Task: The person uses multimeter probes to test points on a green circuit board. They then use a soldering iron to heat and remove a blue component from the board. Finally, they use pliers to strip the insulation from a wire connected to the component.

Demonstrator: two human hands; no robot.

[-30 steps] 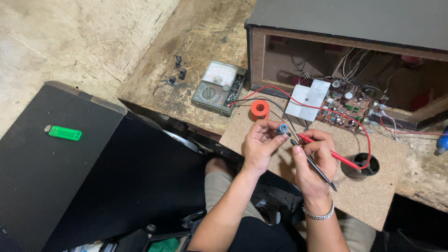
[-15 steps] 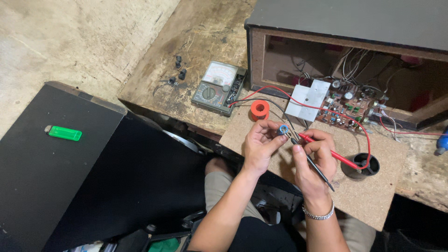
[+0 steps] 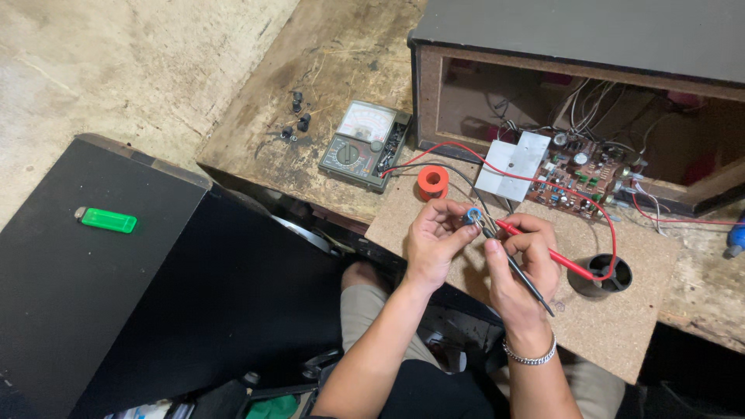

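Observation:
My left hand [image 3: 431, 242] pinches a small blue round component [image 3: 471, 215] over a brown fibreboard panel [image 3: 621, 326]. My right hand [image 3: 521, 264] grips a red probe [image 3: 551, 254] and a black probe [image 3: 529, 287] together, their tips touching the blue component. Red and black leads run from the probes back to an analog multimeter [image 3: 363, 144] lying on the wooden bench.
An orange solder spool [image 3: 433, 181] sits near the meter. A circuit board with a white heat sink [image 3: 543, 167] juts from an open dark wooden cabinet [image 3: 574, 46]. A black cylinder [image 3: 599, 277] stands on the panel. A green lighter [image 3: 108, 220] lies on a black case at left.

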